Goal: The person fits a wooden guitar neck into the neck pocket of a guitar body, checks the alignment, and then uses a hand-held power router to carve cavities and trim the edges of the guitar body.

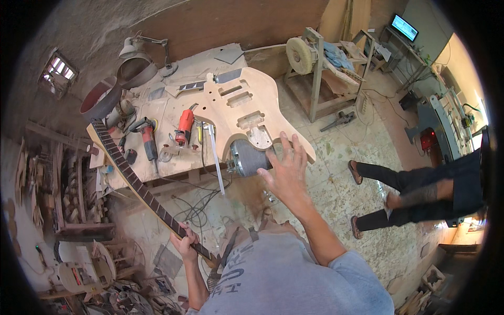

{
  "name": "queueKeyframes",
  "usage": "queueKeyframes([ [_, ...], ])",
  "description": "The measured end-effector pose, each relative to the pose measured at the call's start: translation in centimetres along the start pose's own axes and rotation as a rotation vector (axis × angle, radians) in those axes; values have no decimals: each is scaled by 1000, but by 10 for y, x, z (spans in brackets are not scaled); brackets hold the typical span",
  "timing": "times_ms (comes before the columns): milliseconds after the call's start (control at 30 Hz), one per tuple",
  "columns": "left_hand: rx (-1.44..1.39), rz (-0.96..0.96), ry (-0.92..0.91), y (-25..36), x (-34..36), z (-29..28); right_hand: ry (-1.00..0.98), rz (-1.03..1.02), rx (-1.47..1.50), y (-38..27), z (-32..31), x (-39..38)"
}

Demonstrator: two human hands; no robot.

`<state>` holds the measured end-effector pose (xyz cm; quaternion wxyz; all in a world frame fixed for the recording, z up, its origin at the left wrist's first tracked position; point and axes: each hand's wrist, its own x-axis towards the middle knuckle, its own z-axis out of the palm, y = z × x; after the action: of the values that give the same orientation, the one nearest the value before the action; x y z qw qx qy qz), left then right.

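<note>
A long guitar neck [137, 185] with a dark fretboard slants from the bench's left corner down towards my waist. My left hand [185, 244] is closed around its lower part. An unfinished pale wood guitar body [218, 107], cut with several cavities, lies at the bench's right end. Beneath its near edge shows a grey sanding drum [250, 157]. My right hand [289, 170] has its fingers spread; the fingertips reach the near right edge of the body and the thumb is by the drum. Whether it presses on either, I cannot tell.
On the bench [173, 110] are a red trim router [185, 128], an angle grinder [149, 144], sanding belts [102, 97] and a lamp [152, 47]. Cables [197, 207] coil on the floor. A buffing wheel [300, 55] stands behind; another person [436, 194] is at right.
</note>
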<state>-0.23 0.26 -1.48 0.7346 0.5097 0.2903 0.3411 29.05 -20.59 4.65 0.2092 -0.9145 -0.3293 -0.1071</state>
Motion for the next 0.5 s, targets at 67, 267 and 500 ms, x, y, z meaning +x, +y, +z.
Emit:
queueKeyframes([
  [67,22,7,-4,-1,-2,-2,-24,17,50,-1,-9,1],
  [267,27,8,-4,-3,-3,-1,-6,-44,-85,8,10,10],
  [500,35,-1,30,-3,-8,-4,-31,-21,-114,8,9,3],
])
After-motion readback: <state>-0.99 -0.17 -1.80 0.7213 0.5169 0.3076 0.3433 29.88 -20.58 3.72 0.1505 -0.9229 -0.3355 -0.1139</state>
